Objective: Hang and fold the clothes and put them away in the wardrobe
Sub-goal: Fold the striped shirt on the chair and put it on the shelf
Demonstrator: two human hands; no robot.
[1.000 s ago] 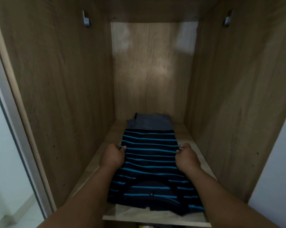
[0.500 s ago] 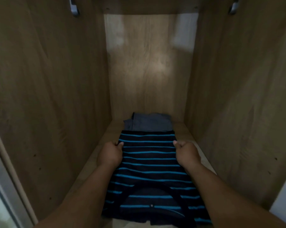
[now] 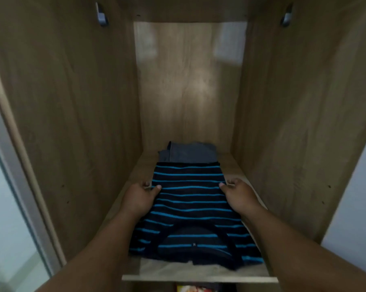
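A folded dark shirt with blue stripes (image 3: 188, 199) lies on the wardrobe shelf (image 3: 199, 276), its collar toward me. My left hand (image 3: 139, 199) grips the shirt's left edge, thumb on top and fingers curled under. My right hand (image 3: 239, 196) grips the right edge the same way. Behind the striped shirt sits a folded grey garment (image 3: 190, 152) against the back of the shelf.
Wooden side walls (image 3: 72, 123) close in the compartment left and right, with a back panel (image 3: 188, 91) behind. Metal rail brackets (image 3: 101, 16) sit high on both walls. A sliding door frame (image 3: 13, 165) stands at left. Something colourful (image 3: 190, 288) shows below the shelf.
The striped shirt has slid deeper onto the shelf, with both hands moving forward along its sides. My thumbs now show on top of the fabric.
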